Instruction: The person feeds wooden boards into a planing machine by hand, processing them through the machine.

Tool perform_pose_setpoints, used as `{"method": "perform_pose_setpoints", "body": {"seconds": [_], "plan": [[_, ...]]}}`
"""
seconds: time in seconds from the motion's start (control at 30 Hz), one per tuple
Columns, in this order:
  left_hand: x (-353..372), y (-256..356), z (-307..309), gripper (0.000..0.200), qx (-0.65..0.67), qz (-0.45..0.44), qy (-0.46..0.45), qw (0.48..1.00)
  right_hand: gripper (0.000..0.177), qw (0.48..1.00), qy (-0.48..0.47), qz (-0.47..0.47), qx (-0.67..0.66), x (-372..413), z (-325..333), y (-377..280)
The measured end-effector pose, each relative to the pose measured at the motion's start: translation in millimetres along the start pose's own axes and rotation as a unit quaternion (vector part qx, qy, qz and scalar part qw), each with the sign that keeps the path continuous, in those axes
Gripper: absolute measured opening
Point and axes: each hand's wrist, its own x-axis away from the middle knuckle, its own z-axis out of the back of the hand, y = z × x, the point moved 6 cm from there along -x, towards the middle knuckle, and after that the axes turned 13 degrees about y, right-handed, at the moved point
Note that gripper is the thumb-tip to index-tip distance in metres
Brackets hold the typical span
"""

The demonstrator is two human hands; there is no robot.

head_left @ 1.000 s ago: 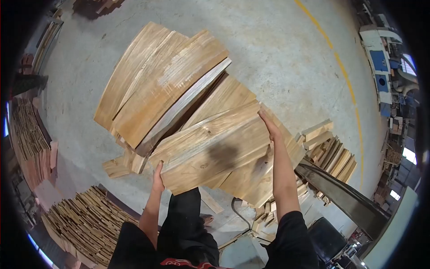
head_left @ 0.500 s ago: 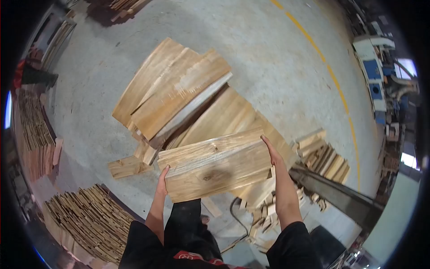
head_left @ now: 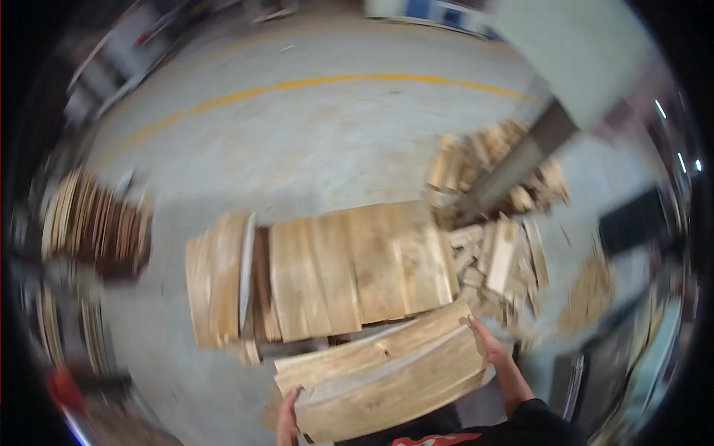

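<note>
A wide wooden board (head_left: 387,379) with a knot and a paler band along its middle is held level in front of my body. My left hand (head_left: 288,418) grips its left end, thumb on the top face. At the opposite end my right hand (head_left: 489,346) clasps the edge, fingers partly hidden beneath. Just beyond the board lies a row of overlapping wide wooden panels (head_left: 357,267), tipped against one another. A dark gap and a pale upright edge split the row near its left side.
Behind the panels' right end, scrap wood offcuts (head_left: 506,256) are heaped around a grey metal beam (head_left: 520,160). A stack of boards (head_left: 97,227) stands at the left. A yellow floor line (head_left: 357,79) curves across the far floor. Machinery edges are blurred.
My view has swung to the right, so the panels and offcuts appear rotated. The board stays in both hands and now sits lower in view.
</note>
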Motion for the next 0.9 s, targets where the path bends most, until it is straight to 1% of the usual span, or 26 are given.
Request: {"method": "perform_pose_setpoints", "body": {"seconds": [0.07,0.13,0.17,0.23,0.3,0.33,0.37,0.4,0.43,0.47,0.5,0.53,0.57,0.63,0.7,0.73,0.77,0.83,0.9], "plan": [[15.5,-3.1,-12.3,0.064,-0.11,-0.004,-0.007,0.994,0.063,0.994,0.036,-0.064,-0.085,80.9,61.3,36.9],[19.2,-11.3,-55.6,0.065,-0.191,-0.021,-0.044,0.98,0.063,0.977,0.053,-0.125,-0.167,141.3,116.7,65.2],[13.4,-13.9,-76.1,0.066,-0.22,-0.036,-0.067,0.973,0.067,0.978,0.079,-0.064,-0.182,155.7,126.3,84.6],[11.5,-27.0,-114.4,0.066,-0.258,-0.071,-0.125,0.955,0.07,0.962,0.066,-0.053,-0.26,206.1,171.4,118.3],[15.1,-31.2,-149.6,0.067,-0.281,-0.1,-0.195,0.934,0.075,0.957,0.134,-0.031,-0.256,264.2,215.8,142.6],[27.1,-27.2,-171.3,0.068,-0.299,-0.108,-0.228,0.92,0.079,0.951,0.216,-0.018,-0.222,324.9,230.2,126.6],[66.4,-26.6,-207.5,0.068,-0.325,-0.115,-0.26,0.902,0.08,0.938,0.229,0.023,-0.259,344.5,248.7,145.8],[95.2,-38.3,-241.5,0.067,-0.354,-0.11,-0.283,0.885,0.079,0.92,0.279,0.026,-0.273,361.5,264.5,173.5],[150.1,-53.6,-285.6,0.067,-0.382,-0.106,-0.307,0.865,0.078,0.904,0.327,0.023,-0.275,392.6,282.9,167.8],[161.8,-70.0,-322.5,0.07,-0.402,-0.118,-0.346,0.84,0.077,0.889,0.369,0.026,-0.271,419.9,303.2,175.9],[173.4,-80.3,-360.2,0.072,-0.42,-0.135,-0.386,0.81,0.077,0.872,0.386,0.038,-0.299,446.3,315.1,191.4],[212.5,-93.2,-394.1,0.072,-0.44,-0.175,-0.416,0.776,0.076,0.854,0.403,0.046,-0.327,474.4,322.5,206.0],[254.7,-119.9,-424.1,0.071,-0.454,-0.211,-0.444,0.744,0.075,0.837,0.42,0.054,-0.348,498.6,332.2,223.6],[310.2,-164.2,-479.0,0.069,-0.464,-0.209,-0.519,0.686,0.07,0.761,0.485,0.172,-0.396,533.4,344.4,275.3],[347.6,-214.6,-536.1,0.066,-0.526,-0.195,-0.534,0.633,0.064,0.673,0.548,0.268,-0.418,571.6,342.1,319.6],[388.0,-248.7,-545.9,0.064,-0.561,-0.146,-0.543,0.608,0.061,0.628,0.58,0.309,-0.417,594.0,339.4,332.5],[428.4,-287.8,-554.7,0.063,-0.59,-0.094,-0.551,0.582,0.063,0.577,0.625,0.229,-0.474,608.8,332.1,350.3],[448.6,-361.1,-596.8,0.059,-0.628,-0.08,-0.558,0.537,0.068,0.474,0.665,0.117,-0.564,641.7,305.4,362.0],[534.3,-435.1,-576.7,0.059,-0.67,-0.052,-0.603,0.431,0.074,0.39,0.668,0.112,-0.624,656.2,292.0,377.2]]}}
